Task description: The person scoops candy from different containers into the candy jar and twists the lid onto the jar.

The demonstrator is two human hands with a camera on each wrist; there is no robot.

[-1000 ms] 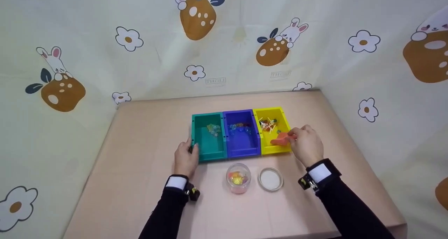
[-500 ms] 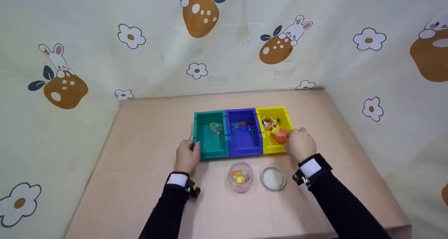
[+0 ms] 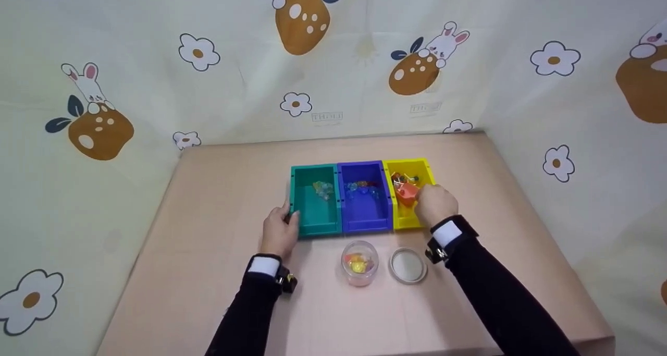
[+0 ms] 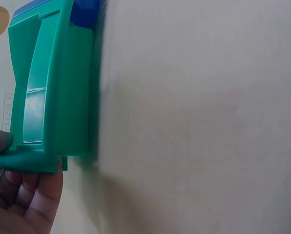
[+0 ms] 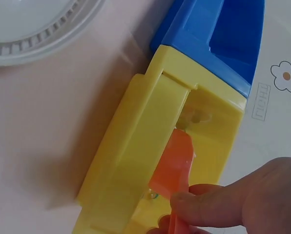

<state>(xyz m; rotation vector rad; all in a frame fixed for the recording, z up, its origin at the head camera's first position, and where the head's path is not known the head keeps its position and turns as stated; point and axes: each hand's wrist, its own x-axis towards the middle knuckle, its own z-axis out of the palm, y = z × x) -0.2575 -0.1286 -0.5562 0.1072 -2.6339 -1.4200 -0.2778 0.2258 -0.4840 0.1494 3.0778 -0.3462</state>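
My right hand (image 3: 437, 205) pinches the handle of an orange-red scoop (image 5: 172, 163), whose bowl is down inside the yellow bin (image 3: 411, 221). Small pieces with white sticks (image 3: 398, 180) lie at the far end of that bin, right at the scoop. On the other side, my left hand (image 3: 280, 233) grips the outer wall of the green bin (image 4: 50, 97), thumb inside and fingers beneath the rim. A blue-purple bin (image 3: 365, 224) joins the two. Small clear beads (image 3: 323, 190) sit in the green bin, and blue and amber beads (image 3: 362, 189) in the middle one.
In front of the bins stands a clear jar (image 3: 359, 265) with colourful pieces in it. Its round lid (image 3: 408, 266) lies to the right of the jar. A peach cloth (image 3: 229, 199) covers the table, and patterned curtains (image 3: 245, 74) close it in behind and at the sides.
My right hand has moved left and away from me, pushing the scoop deeper into the yellow bin to the stick pieces. The left hand keeps its grip on the green bin.
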